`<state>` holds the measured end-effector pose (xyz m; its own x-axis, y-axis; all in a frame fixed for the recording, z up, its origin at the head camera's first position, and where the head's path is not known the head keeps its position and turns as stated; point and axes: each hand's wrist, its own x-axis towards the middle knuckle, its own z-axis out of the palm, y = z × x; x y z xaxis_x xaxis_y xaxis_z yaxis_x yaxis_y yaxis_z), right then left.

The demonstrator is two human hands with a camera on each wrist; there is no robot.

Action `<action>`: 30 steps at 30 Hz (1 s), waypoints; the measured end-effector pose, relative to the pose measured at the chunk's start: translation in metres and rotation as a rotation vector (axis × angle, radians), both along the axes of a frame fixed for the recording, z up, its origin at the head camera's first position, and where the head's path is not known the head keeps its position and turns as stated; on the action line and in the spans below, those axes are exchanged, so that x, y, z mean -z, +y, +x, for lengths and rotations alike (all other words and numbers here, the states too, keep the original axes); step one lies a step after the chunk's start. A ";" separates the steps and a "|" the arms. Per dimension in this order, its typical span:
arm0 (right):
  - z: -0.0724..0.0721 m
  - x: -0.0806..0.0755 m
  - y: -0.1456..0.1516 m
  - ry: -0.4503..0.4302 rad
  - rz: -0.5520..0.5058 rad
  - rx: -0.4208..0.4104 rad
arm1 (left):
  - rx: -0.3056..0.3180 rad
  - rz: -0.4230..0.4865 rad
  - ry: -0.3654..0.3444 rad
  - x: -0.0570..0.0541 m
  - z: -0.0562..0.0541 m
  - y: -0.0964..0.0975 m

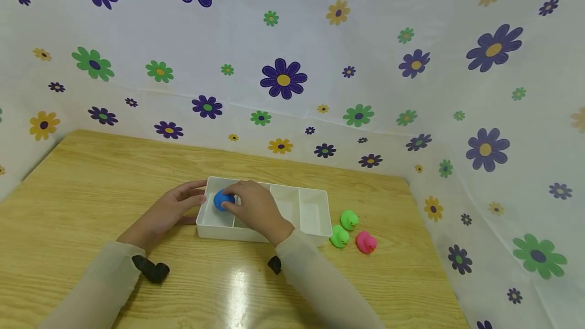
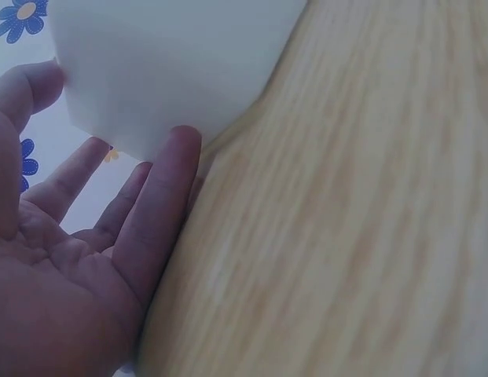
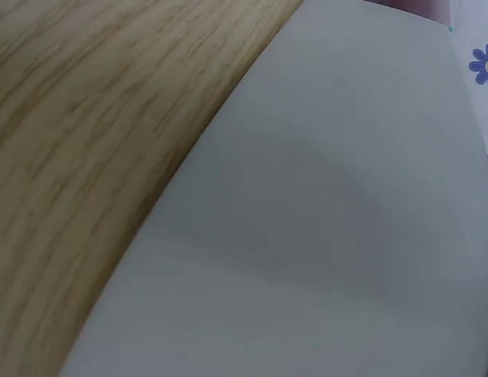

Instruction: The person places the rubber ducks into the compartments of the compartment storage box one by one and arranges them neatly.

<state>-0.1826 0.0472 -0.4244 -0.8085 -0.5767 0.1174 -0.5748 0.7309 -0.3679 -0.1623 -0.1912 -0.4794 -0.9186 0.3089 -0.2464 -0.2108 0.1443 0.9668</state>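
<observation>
A white divided box [image 1: 215, 231] lies lengthwise on the wooden table. Inside its leftmost compartment is a round blue object, apparently a ball [image 1: 221, 200]; my right hand [image 1: 258, 208] pinches it between thumb and fingers from the right. That hand hides part of the ball and some of the compartments next to it. Against the box's left end rests my left hand [image 1: 175, 207]. In the left wrist view, the left hand's fairly straight fingers [image 2: 155, 208] touch the outer end wall. The right wrist view is mostly filled by the box's side wall [image 3: 306, 212].
Two green toy ducks [image 1: 349, 220] and a pink toy duck [image 1: 366, 242] sit on the table [image 1: 137, 166] just right of the box. A white flowered cloth [image 1: 311, 39] stands as a wall behind the table and along its sides.
</observation>
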 end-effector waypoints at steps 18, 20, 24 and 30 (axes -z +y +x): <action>-0.004 0.000 -0.019 -0.080 0.162 0.030 | -0.001 0.006 -0.002 -0.003 0.001 -0.002; -0.004 -0.002 -0.020 -0.089 0.168 0.030 | -0.001 0.014 0.001 -0.004 0.002 -0.002; -0.004 -0.003 -0.020 -0.125 0.180 0.038 | 0.009 0.034 0.014 -0.003 0.002 0.000; -0.006 -0.004 -0.021 -0.144 0.184 0.032 | 0.015 0.036 0.026 0.000 0.001 -0.001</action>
<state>-0.1886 0.0266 -0.4204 -0.8277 -0.5511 -0.1056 -0.5010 0.8106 -0.3033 -0.1610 -0.1919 -0.4790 -0.9195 0.3314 -0.2114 -0.1840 0.1124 0.9765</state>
